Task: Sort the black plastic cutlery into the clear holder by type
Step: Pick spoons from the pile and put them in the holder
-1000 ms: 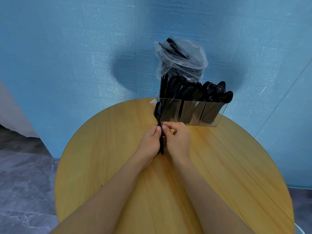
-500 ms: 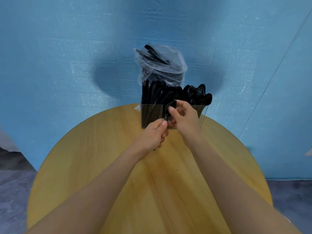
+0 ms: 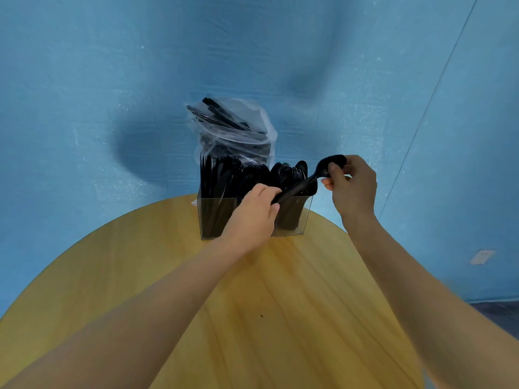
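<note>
A clear holder (image 3: 209, 217) with compartments stands at the far edge of the round wooden table (image 3: 134, 265), packed with black plastic cutlery. A black spoon (image 3: 303, 183) is held slantwise in front of its right side. My left hand (image 3: 252, 217) grips the spoon's handle end. My right hand (image 3: 351, 186) pinches the spoon's bowl, raised to the right of the holder. My left hand hides the holder's middle compartment.
A clear plastic bag (image 3: 238, 127) with more black cutlery stands behind the holder against the blue wall (image 3: 84, 94). A white wall socket (image 3: 482, 256) sits low at the right. Bare wood lies between my forearms.
Both hands have lifted the spoon from low over the table up to the holder. My right hand has moved out to the right with the bowl; the spoon now slants across the holder's right side.
</note>
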Available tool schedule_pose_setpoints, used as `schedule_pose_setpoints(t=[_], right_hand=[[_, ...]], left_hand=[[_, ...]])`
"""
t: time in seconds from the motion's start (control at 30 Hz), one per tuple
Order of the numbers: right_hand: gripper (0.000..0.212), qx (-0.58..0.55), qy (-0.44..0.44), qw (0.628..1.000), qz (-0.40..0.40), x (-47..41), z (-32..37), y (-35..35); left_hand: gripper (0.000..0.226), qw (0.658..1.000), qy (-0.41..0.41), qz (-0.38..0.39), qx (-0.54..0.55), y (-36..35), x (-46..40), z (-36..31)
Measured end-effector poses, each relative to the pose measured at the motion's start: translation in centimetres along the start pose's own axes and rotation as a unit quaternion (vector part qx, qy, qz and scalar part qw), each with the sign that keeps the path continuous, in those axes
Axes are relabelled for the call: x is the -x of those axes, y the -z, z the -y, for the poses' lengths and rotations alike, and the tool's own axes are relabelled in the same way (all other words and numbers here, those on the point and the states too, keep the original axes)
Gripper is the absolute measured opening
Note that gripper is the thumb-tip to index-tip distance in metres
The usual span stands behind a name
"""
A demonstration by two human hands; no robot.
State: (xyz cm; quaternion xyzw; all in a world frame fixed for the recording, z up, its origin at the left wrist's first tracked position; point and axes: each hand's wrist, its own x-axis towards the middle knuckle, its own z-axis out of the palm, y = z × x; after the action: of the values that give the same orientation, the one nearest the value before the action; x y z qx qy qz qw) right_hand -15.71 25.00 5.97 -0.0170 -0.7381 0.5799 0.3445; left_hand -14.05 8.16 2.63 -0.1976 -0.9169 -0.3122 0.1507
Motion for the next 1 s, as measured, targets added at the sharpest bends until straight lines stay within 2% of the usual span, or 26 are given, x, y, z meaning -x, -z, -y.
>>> schedule_pose_setpoints(t=[0.23,0.3,0.47,0.53,0.63,0.7,0.77,0.87,1.0], right_hand=[[0.009,0.029,0.046,0.995,-0.083,-3.0,0.7,-0.5],[0.015,0.091,0.075,0.990,-0.077,-3.4,0.2,-0.8],[0.025,0.252,0.186,0.950,-0.008,-2.5,-0.3,-1.8],[0.025,0.315,0.208,0.926,0.021,-1.7,-1.0,-2.9],[0.026,0.425,0.237,0.869,0.089,-0.5,-2.8,-3.9],[0.029,0.451,0.233,0.853,0.120,-0.1,-3.3,-3.9],[0.032,0.452,0.221,0.853,0.137,-0.2,-3.0,-3.4],[0.033,0.412,0.207,0.876,0.143,-1.0,-1.6,-3.0],[0.032,0.338,0.196,0.909,0.144,-2.8,1.4,-4.9]], left_hand=[[0.056,0.990,-0.052,0.018,-0.133,-1.7,-0.8,1.1],[0.055,0.984,-0.072,0.017,-0.164,-2.1,-0.8,1.2],[0.054,0.982,-0.083,-0.004,-0.169,-2.3,-1.0,1.6],[0.055,0.981,-0.089,-0.003,-0.173,-2.2,-1.0,1.6],[0.058,0.979,-0.095,0.001,-0.182,-2.2,-1.0,1.7],[0.058,0.977,-0.100,0.005,-0.188,-2.1,-1.0,1.8],[0.057,0.978,-0.099,0.010,-0.185,-1.9,-1.1,1.7],[0.050,0.980,-0.107,0.011,-0.169,-0.9,-1.2,1.3],[0.032,0.975,-0.148,-0.078,-0.147,2.9,-1.8,1.4]])
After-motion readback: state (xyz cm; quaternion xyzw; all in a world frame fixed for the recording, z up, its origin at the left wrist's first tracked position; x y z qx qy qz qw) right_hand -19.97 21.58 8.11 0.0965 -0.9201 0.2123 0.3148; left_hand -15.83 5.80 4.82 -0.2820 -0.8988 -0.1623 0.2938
